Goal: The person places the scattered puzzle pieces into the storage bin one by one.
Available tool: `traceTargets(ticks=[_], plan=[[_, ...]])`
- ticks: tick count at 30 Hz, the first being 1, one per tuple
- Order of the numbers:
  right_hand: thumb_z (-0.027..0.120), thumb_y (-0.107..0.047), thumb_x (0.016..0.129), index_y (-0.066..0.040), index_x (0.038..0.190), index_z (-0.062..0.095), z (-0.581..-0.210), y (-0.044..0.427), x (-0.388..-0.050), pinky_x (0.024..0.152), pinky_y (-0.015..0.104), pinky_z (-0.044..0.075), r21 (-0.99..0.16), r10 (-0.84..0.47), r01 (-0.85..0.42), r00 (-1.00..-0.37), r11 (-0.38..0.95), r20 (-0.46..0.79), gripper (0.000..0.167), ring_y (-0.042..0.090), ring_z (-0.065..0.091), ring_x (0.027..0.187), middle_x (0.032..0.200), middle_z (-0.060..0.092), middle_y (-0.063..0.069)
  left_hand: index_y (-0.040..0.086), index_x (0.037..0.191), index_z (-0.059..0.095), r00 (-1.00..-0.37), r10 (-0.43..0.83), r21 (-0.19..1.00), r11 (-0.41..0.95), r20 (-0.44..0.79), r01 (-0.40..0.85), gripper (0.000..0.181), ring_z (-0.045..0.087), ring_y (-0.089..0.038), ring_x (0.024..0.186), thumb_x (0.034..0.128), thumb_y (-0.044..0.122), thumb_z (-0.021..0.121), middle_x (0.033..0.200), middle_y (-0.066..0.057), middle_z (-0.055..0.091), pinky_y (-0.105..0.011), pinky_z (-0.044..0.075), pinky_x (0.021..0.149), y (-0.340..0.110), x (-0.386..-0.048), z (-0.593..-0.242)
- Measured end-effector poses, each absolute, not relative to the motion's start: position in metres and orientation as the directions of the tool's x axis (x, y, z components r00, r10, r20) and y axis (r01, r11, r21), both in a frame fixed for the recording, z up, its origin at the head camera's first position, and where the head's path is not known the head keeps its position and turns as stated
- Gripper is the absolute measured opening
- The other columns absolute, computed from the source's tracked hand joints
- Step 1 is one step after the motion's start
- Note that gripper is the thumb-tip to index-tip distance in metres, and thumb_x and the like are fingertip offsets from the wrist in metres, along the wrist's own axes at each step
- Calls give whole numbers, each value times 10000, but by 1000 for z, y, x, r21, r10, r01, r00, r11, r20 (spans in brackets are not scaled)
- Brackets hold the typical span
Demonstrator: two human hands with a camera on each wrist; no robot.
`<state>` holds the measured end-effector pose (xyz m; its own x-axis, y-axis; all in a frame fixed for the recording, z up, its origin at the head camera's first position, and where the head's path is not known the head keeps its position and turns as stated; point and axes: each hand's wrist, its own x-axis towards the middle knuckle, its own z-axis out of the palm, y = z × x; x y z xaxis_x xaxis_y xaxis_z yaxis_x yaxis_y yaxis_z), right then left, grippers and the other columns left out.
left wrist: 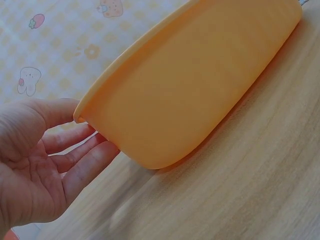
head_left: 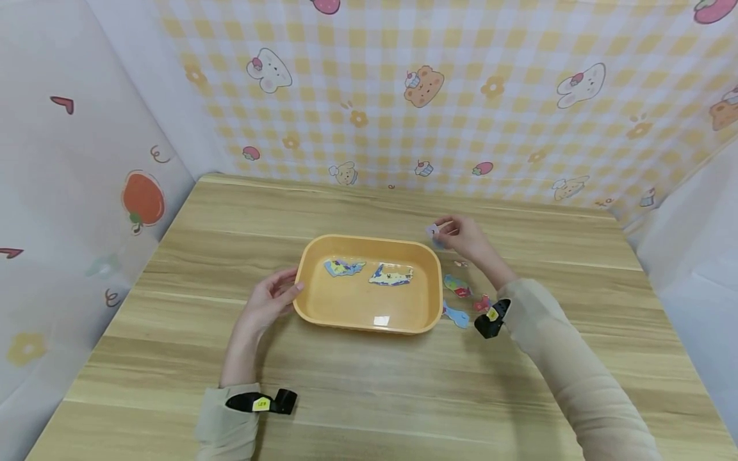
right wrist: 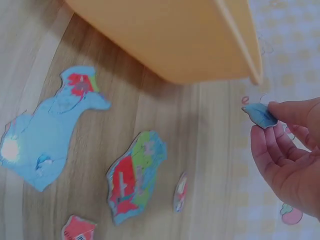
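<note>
Across a wood-grain tabletop (head_left: 380, 397), the head view shows a yellow-orange plastic tray (head_left: 340, 304) with rounded corners, its long axis running from left to right between the two hands. Two irregular jigsaw pieces lie flat inside it: a blue, yellow and purple piece (head_left: 344, 267) towards the far left, and a cream-and-blue piece (head_left: 392, 275) right of the middle. The left hand (head_left: 270, 299) is at the tray's left end. Just past the far right corner, the right hand (head_left: 466, 238) holds a small jigsaw piece (head_left: 432, 231); the tray lies to its left and nearer the body, and this hand is much the closer to that corner. Loose on the right are a tiny piece (head_left: 460, 264), a green-and-red piece (head_left: 457, 286), a light-blue piece (head_left: 458, 315) beside the tray wall, and a red piece (head_left: 483, 303) near the right sleeve.

From the left wrist, that hand's grip is seen closed on the tray's end, thumb at the rim and fingers against the outer wall beneath it; the thumb's tip is hidden.

From the right wrist, the other grip pinches the small piece, here bluish, between thumb and fingers, its pointed end sticking out from them. It is apart from the tray, close to the rim's corner; whether any of it overhangs the tray, I cannot tell. The loose pieces lie flat on the wood, separate from one another.
</note>
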<state>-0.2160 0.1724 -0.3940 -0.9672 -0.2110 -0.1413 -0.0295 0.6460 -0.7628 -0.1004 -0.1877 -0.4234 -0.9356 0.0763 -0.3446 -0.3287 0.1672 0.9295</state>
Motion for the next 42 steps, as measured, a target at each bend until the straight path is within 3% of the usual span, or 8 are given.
traceTargets(ticks=[5,13,22,28,35,40,42], plan=[[557,-104,896,12,1176,526,-387,164,-217,786,439,542,-771,-241,-38,-959,635,-151,305,256,584,862,984,592,200,10,1384,335,-936,82,930,169,-342,-325,526,549,-83,1018,918,151,534,1370,-229,410,-171,517,772,-188,-101,-423],[577,-110,885,8,1152,554,-370,141,-216,695,238,516,-752,-300,-100,-944,652,-135,293,260,583,893,1023,600,199,2,1381,335,-938,84,931,176,-337,-319,520,550,-67,996,919,141,529,1366,-235,412,-167,515,762,-188,-100,-423],[606,-106,868,-25,1094,594,-365,104,-213,759,305,527,-727,-401,-169,-902,666,-158,241,260,598,901,1005,625,163,-12,1367,349,-936,77,929,174,-344,-327,505,561,-111,1020,917,130,529,1369,-241,410,-184,522,779,-188,-101,-424],[643,-42,823,14,998,618,-368,75,-212,810,296,523,-725,-552,-273,-815,632,-174,186,224,594,867,945,642,154,-28,1360,350,-935,75,928,167,-348,-332,500,571,-113,1002,916,118,527,1369,-250,407,-192,529,784,-188,-101,-425],[633,-16,811,-13,956,640,-370,36,-209,798,271,513,-608,-685,-423,-666,672,-295,145,207,602,874,921,654,120,-46,1356,344,-936,85,935,134,-342,-329,496,594,-91,955,915,94,521,1365,-269,402,-211,537,789,-189,-101,-427],[669,-49,795,-102,921,649,-409,12,-224,680,188,496,-610,-766,-489,-542,623,-347,138,119,584,806,868,647,23,-37,1359,344,-934,89,932,141,-346,-333,501,588,-132,995,916,110,525,1363,-266,406,-223,536,806,-190,-101,-426],[665,-48,800,-98,929,648,-411,4,-221,663,174,486,-589,-756,-491,-533,642,-380,139,119,582,814,889,651,30,-33,1359,346,-933,89,931,142,-349,-335,504,580,-168,1029,915,121,529,1361,-265,410,-232,535,816,-189,-101,-426]])
